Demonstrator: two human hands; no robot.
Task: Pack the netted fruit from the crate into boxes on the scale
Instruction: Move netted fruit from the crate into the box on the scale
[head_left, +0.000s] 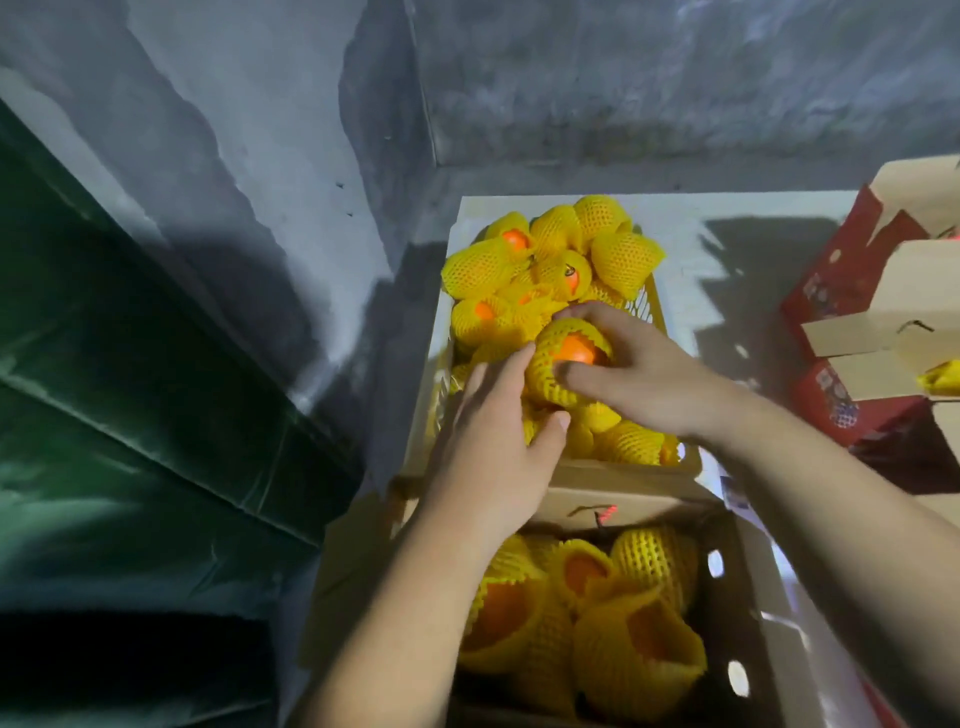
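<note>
A yellow crate (652, 306) in the middle holds several oranges in yellow foam nets. My right hand (639, 374) grips one netted orange (569, 358) on top of the pile, fingers over its far side and thumb on its near side. My left hand (493, 441) reaches into the crate beside the same fruit, with its fingers under or behind the fruit; what it holds is hidden. Close to me stands an open cardboard box (748, 597) with several netted oranges (634, 644) inside. The scale under it is hidden.
Red and brown cardboard boxes (857, 322) with open flaps stand at the right; one shows a bit of yellow net (943, 376). A green tarpaulin (130, 415) fills the left. Grey concrete walls rise behind the crate.
</note>
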